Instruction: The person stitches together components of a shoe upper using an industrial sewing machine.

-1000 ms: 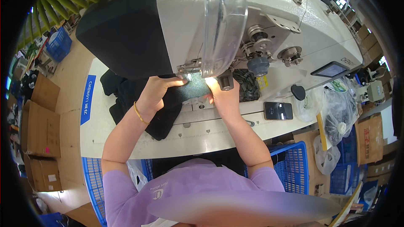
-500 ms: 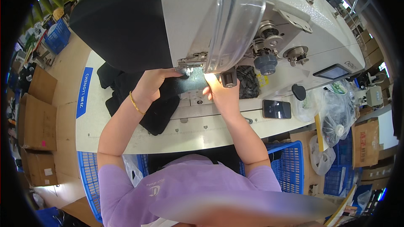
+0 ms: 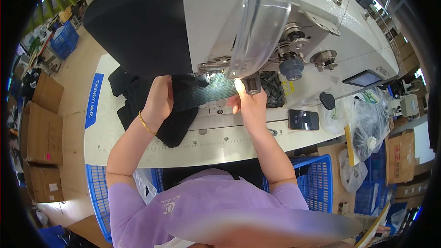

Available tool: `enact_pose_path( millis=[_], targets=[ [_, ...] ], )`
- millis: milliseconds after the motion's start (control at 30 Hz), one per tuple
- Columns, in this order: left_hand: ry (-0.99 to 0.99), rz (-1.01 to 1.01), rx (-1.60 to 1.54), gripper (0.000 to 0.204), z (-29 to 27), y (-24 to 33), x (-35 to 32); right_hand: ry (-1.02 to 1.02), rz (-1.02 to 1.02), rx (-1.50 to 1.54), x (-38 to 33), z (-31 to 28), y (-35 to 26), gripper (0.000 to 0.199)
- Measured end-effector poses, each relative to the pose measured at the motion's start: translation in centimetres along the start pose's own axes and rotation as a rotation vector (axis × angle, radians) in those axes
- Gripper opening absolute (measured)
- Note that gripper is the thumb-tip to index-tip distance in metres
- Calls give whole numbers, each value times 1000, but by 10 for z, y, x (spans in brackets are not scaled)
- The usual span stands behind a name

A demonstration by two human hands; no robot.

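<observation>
Under the needle area of a large white and black sewing machine (image 3: 211, 32) lies a piece of dark fabric (image 3: 209, 93), its lit part showing a fine mesh weave. My right hand (image 3: 250, 105) pinches the fabric's right end, thumb on top and curled fingers below. At the fabric's left side, my left hand (image 3: 158, 101) is closed on it; the machine head partly hides those fingers. Just above the fabric, between my hands, is the metal presser foot (image 3: 209, 78). More black cloth (image 3: 172, 128) lies bunched beside and under my left wrist.
Dark strips fill an opening (image 3: 272, 94) right of my right hand. A phone (image 3: 303, 120) and plastic bags (image 3: 367, 124) lie farther right. Blue baskets (image 3: 317, 179) stand below the table's front edge, with cardboard boxes (image 3: 43, 128) on the left.
My left thumb has drawn back left from beside the presser foot. My right hand has shifted slightly right, and more of the mesh fabric shows between my hands.
</observation>
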State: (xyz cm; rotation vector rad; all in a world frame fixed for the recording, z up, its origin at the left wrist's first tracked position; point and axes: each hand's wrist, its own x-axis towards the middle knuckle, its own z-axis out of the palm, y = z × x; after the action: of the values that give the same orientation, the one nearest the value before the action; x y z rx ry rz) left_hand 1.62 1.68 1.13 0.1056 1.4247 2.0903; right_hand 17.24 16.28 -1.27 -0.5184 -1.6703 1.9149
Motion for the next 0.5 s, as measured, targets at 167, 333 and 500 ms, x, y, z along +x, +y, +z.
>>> enact_pose_path(
  millis=[167,333,500],
  targets=[
    [-157,84,254,30,4,5,-7,28,-53,7,-2,7,5,37],
    [-293,150,471,31,-69,22,0,-24,-701,-612,-43,11,39,49],
    [114,675,1223,65,-121,-18,-21,-367,-838,-629,-23,93,46,69]
  ],
)
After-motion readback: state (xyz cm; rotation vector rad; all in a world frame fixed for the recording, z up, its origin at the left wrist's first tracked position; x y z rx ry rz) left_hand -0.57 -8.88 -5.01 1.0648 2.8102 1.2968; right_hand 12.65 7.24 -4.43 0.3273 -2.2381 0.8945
